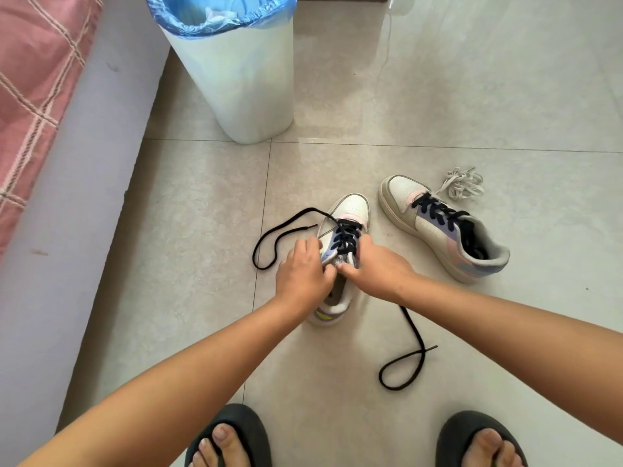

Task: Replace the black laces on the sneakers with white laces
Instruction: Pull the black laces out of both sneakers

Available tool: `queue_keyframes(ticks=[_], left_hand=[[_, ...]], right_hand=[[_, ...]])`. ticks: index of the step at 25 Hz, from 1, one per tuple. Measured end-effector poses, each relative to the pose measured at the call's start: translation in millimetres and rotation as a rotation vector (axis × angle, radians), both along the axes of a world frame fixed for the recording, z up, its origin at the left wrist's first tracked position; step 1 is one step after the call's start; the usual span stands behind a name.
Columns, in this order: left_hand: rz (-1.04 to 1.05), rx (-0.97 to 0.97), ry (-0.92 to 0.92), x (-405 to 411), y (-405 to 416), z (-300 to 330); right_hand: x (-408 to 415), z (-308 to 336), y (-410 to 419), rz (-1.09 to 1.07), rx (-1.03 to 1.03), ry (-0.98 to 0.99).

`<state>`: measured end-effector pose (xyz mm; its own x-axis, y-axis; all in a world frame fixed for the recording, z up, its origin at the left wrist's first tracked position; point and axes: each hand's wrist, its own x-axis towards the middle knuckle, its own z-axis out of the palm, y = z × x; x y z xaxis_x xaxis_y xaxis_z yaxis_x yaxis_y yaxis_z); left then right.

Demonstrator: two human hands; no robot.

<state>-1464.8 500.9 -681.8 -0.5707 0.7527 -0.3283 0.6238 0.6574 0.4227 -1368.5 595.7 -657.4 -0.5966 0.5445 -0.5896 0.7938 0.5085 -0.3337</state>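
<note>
A white sneaker (350, 207) with pastel panels stands on the floor, toe pointing away from me. Its black lace (347, 235) is untied; one loose end curls left, the other trails right and loops near my right foot. My left hand (301, 269) grips the shoe's left side at the upper eyelets. My right hand (377, 267) grips the right side, thumb against the tongue. The second sneaker (435, 227) lies to the right, black laces threaded through it. A bundle of white laces (463, 183) lies just beyond it.
A white bin (236, 82) with a blue liner stands behind the shoes. A bed with a pink checked cover (37, 96) runs along the left. My feet in dark slippers (232, 436) are at the bottom edge. The floor is pale tile.
</note>
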Motion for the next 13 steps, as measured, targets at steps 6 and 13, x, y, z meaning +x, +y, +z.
queue_keyframes(ticks=[6,13], left_hand=[[-0.025,-0.018,-0.027,-17.7,-1.2,8.1],[-0.095,0.016,-0.076,-9.3,-8.8,5.4]], right_hand=[[19.9,-1.7,20.1,0.04,0.154,0.032],[28.6,-10.6,18.7,0.06,0.13,0.077]])
